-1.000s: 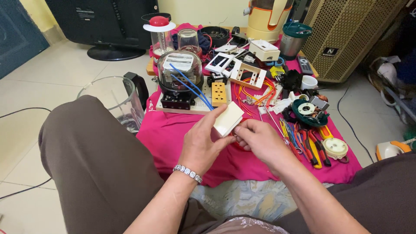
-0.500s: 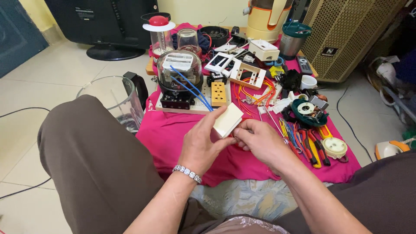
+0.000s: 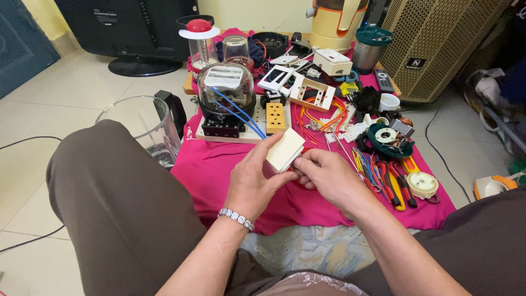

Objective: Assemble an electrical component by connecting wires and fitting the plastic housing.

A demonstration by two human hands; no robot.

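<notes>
Down near the middle of the scene, both hands are meeting over the near edge of a pink cloth (image 3: 219, 175). The left hand (image 3: 253, 183) is gripping a small cream-white switch box (image 3: 285, 149), with its fingers curled round the near left side and its index finger lying along the top edge. The box is sitting tilted, its broad pale face turned up and to the right. The right hand (image 3: 329, 178) is pressing in from the right, its fingertips bunched narrowly against the lower right edge of the box; whether they are pinching something small there I cannot tell. A beaded bracelet (image 3: 236, 218) is circling the left wrist.

Just beyond the box, a clear-domed electricity meter (image 3: 224, 90) is standing on a white perforated board (image 3: 249, 131), with blue wires (image 3: 241, 115) running from it toward the hands and an orange socket (image 3: 275, 118) lying beside it. To the right of the hands, pliers and screwdrivers with red and yellow handles (image 3: 383, 178) are lying on the cloth, near a dark green reel (image 3: 386, 137). To the left, a clear glass jug with a black handle (image 3: 148, 123) is standing on the tiled floor, just beside the person's raised left knee (image 3: 120, 186) in brown trousers.
</notes>
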